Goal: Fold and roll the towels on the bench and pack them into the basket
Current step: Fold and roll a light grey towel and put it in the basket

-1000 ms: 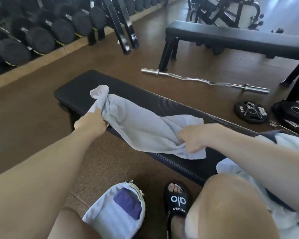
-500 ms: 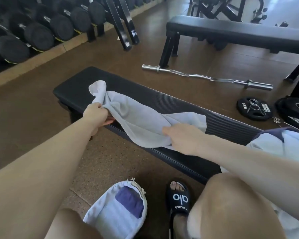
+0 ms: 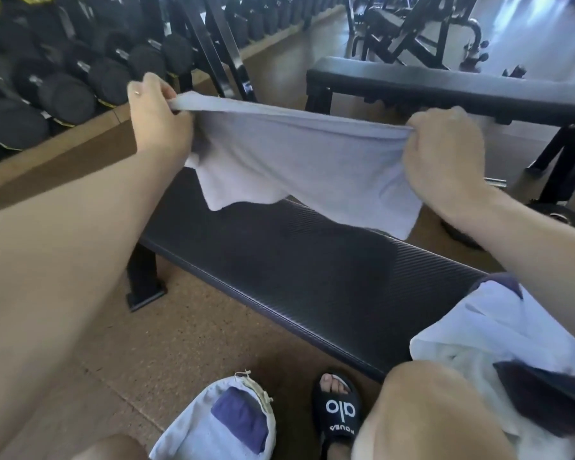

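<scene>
Gym tabletop (image 3: pixel 312 260) below, I pinch the grey towel (image 3: pixel 299 154) taut with left hand (image 3: pixel 156 117) and right hand (image 3: pixel 445 147); I'd keep corners level before folding.

This is a gym — a weights room. Along the left wall a long rack of black dumbbells (image 3: pixel 63 91) runs back in rows, held on slanted black steel uprights (image 3: pixel 213 44). Two flat padded benches stand on the brown rubber-fleck floor (image 3: pixel 186 330): the near bench (image 3: pixel 312 277) with ribbed black upholstery, and a second bench (image 3: pixel 445 88) behind it on black legs. Farther back stands an exercise machine frame (image 3: pixel 412 31) of black tubing. At the right edge a black weight plate (image 3: pixel 551 217) lies on the floor — partly hidden.
</scene>
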A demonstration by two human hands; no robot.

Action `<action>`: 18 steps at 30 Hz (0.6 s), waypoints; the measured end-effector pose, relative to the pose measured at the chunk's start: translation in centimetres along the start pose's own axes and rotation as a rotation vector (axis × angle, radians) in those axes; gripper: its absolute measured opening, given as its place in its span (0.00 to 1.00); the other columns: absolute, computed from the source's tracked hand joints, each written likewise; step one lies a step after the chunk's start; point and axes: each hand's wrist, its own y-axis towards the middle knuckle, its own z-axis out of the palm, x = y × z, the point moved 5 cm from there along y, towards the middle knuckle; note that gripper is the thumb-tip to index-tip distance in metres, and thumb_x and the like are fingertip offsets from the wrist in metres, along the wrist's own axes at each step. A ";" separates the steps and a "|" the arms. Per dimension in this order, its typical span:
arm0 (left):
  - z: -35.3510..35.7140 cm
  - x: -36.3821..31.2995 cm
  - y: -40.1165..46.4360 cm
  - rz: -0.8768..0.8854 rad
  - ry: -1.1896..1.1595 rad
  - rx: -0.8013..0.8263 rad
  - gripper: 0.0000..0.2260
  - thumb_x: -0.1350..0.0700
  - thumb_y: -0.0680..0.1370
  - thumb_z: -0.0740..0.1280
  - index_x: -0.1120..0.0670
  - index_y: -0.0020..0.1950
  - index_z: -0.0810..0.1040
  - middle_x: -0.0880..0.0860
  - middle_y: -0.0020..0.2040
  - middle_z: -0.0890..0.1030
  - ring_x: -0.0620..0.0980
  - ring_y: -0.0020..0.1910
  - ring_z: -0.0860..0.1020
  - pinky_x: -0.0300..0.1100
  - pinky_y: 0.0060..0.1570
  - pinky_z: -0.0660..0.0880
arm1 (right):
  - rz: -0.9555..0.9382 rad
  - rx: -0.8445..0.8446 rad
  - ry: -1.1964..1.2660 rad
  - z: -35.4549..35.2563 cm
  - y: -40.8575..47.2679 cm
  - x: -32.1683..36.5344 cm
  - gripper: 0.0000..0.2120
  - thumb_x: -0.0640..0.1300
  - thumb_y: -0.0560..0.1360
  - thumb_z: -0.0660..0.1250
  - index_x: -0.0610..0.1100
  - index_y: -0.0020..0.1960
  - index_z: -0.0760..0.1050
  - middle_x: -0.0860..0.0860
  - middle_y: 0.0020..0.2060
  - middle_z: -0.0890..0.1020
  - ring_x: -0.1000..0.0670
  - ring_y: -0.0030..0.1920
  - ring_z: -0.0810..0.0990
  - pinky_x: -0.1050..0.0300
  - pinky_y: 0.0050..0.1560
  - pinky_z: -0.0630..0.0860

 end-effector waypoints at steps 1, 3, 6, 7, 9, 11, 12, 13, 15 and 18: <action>-0.1 0.8 -0.5 -0.014 0.004 0.000 0.07 0.63 0.75 0.59 0.53 0.47 0.66 0.56 0.54 0.67 0.51 0.48 0.65 0.35 0.39 0.60 | -0.026 0.051 -0.021 0.0 -1.0 0.9 0.11 0.36 0.78 0.58 0.33 0.50 0.79 0.34 0.46 0.81 0.34 0.50 0.77 0.46 0.44 0.69; 0.3 3.2 -1.9 -0.059 0.065 0.058 0.07 0.64 0.76 0.61 0.56 0.51 0.66 0.61 0.59 0.70 0.54 0.50 0.67 0.34 0.44 0.60 | -0.043 0.285 -0.079 1.1 -3.8 2.7 0.11 0.38 0.78 0.60 0.35 0.52 0.80 0.36 0.47 0.82 0.35 0.50 0.80 0.50 0.42 0.68; 1.4 8.3 -5.1 -0.077 0.250 0.262 0.09 0.60 0.77 0.67 0.60 0.55 0.70 0.63 0.63 0.70 0.62 0.55 0.72 0.48 0.51 0.70 | -0.106 0.806 -0.073 3.7 -9.2 5.6 0.12 0.42 0.77 0.60 0.41 0.55 0.80 0.41 0.54 0.81 0.39 0.54 0.80 0.54 0.45 0.70; 1.7 9.9 -6.2 -0.024 0.331 0.345 0.08 0.59 0.77 0.67 0.60 0.53 0.71 0.64 0.61 0.70 0.65 0.55 0.73 0.54 0.52 0.74 | -0.166 0.942 -0.073 4.4 -11.0 6.6 0.12 0.43 0.78 0.59 0.42 0.55 0.79 0.43 0.56 0.81 0.40 0.56 0.80 0.54 0.48 0.71; 2.1 12.4 -8.4 0.092 0.484 0.511 0.06 0.58 0.75 0.67 0.58 0.46 0.72 0.64 0.55 0.72 0.67 0.53 0.74 0.57 0.51 0.75 | -0.286 1.067 -0.088 5.5 -13.6 8.3 0.12 0.43 0.79 0.58 0.43 0.55 0.78 0.45 0.56 0.81 0.42 0.56 0.79 0.54 0.47 0.71; 2.3 14.5 -10.3 0.124 0.587 0.644 0.06 0.56 0.74 0.67 0.56 0.46 0.72 0.60 0.55 0.73 0.65 0.54 0.73 0.55 0.54 0.74 | -0.341 1.108 -0.090 6.2 -15.2 9.5 0.12 0.42 0.80 0.57 0.42 0.54 0.78 0.46 0.52 0.80 0.42 0.52 0.80 0.55 0.43 0.70; 2.3 15.4 -11.1 0.110 0.614 0.684 0.05 0.57 0.74 0.67 0.56 0.46 0.72 0.59 0.56 0.73 0.64 0.55 0.73 0.54 0.55 0.73 | -0.368 1.124 -0.104 6.6 -15.8 10.1 0.12 0.42 0.80 0.58 0.42 0.55 0.79 0.46 0.51 0.81 0.43 0.51 0.80 0.55 0.43 0.70; 2.3 16.2 -11.7 0.082 0.629 0.709 0.05 0.57 0.75 0.66 0.56 0.47 0.73 0.58 0.57 0.73 0.63 0.55 0.73 0.53 0.56 0.73 | -0.396 1.158 -0.126 6.9 -16.4 10.6 0.11 0.43 0.80 0.58 0.42 0.55 0.79 0.47 0.50 0.80 0.43 0.50 0.80 0.54 0.43 0.70; 2.5 17.6 -12.7 0.006 0.616 0.737 0.05 0.58 0.75 0.66 0.56 0.50 0.73 0.58 0.61 0.72 0.62 0.57 0.73 0.52 0.56 0.73 | -0.450 1.241 -0.158 7.7 -17.4 11.5 0.09 0.43 0.80 0.59 0.44 0.52 0.78 0.49 0.43 0.77 0.45 0.45 0.77 0.55 0.41 0.70; 2.6 19.0 -13.1 -0.097 0.582 0.745 0.07 0.60 0.76 0.64 0.55 0.53 0.71 0.57 0.64 0.70 0.59 0.55 0.72 0.50 0.53 0.74 | -0.480 1.326 -0.170 8.0 -17.9 12.6 0.11 0.40 0.80 0.59 0.44 0.39 0.72 0.51 0.36 0.71 0.50 0.35 0.70 0.58 0.32 0.66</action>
